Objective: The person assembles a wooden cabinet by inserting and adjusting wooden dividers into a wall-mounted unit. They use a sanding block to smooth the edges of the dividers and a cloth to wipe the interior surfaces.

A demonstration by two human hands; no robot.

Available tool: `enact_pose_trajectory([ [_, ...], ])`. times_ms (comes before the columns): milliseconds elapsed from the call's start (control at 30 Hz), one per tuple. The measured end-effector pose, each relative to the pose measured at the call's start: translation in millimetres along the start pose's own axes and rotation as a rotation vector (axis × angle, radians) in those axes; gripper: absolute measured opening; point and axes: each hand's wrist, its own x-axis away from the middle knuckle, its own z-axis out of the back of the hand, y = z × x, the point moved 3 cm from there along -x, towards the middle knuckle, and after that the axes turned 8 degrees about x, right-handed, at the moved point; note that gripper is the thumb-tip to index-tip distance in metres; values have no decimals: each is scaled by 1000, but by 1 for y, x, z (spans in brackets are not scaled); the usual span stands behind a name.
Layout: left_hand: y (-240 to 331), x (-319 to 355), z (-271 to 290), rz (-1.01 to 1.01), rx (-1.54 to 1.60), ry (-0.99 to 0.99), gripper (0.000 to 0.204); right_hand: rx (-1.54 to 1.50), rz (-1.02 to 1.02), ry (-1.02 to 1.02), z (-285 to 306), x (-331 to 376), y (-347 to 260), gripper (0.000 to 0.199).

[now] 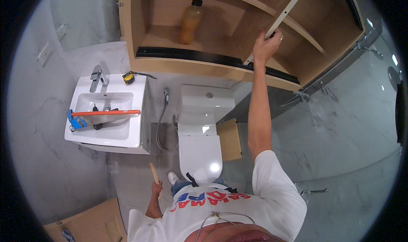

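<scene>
My right arm is stretched up to the wall cabinet (191, 65). There my right hand (267, 46) is closed round a long white strip with small holes (291, 6), which slants across the open front. Its lower end meets the black track (191, 55) along the cabinet's bottom edge. Low at my left side, my left hand (157, 188) grips a thin light-wood strip (153, 172), pointing away from me. A bottle of orange liquid with a black cap (191, 23) stands inside the cabinet, left of my right hand.
Below the cabinet is a white toilet (199, 155), lid down. On the white sink (136, 133) lie a hacksaw with an orange bar and blue handle (104, 112) and a yellow-black tape measure (128, 78). A glass partition (310, 157) stands right; cardboard (91, 220) lies lower left.
</scene>
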Motion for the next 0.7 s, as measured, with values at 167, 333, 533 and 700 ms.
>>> enact_pose_trajectory([
  [167, 12, -16, 5, -35, 201, -31, 30, 6, -36, 25, -2, -3, 1, 35],
  [333, 23, -20, 12, -9, 53, -58, 33, -26, -147, -124, 8, -17, -9, 34],
  [533, 0, -17, 27, -94, 155, -50, 34, 189, 1, -66, 8, -20, -11, 29],
  [700, 10, -3, 33, 2, 66, -91, 33, 204, 2, -88, 10, -18, -9, 26],
])
